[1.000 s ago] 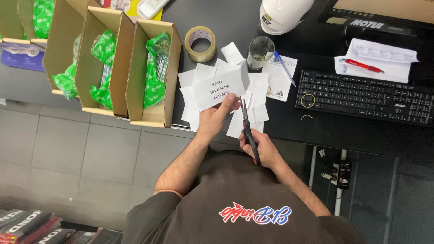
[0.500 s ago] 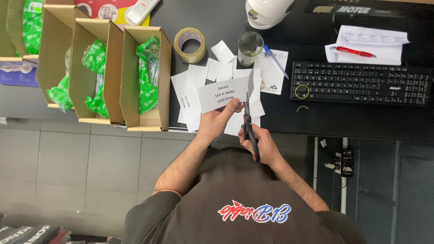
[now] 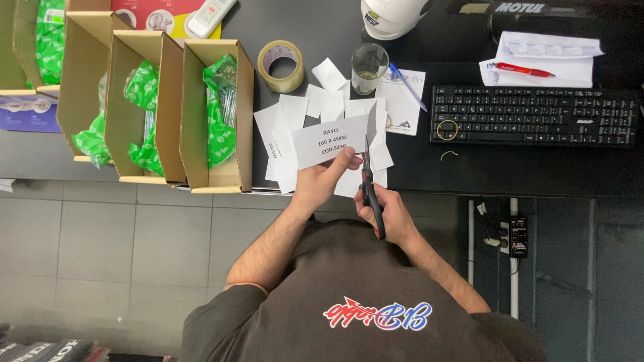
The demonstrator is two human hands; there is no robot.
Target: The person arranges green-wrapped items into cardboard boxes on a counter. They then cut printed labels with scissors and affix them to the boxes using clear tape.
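The right hand grips black-handled metal scissors, blades at the edge of a white printed paper label pinched by the left hand, above scattered white paper slips on the black desk.

Left of the keyboard, the helmet is cut by the top edge; the boxes hide most of their green bags.

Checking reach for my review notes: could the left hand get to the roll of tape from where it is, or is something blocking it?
Probably yes: the left hand holds a paper label, but only flat paper slips lie between it and the roll of tape.
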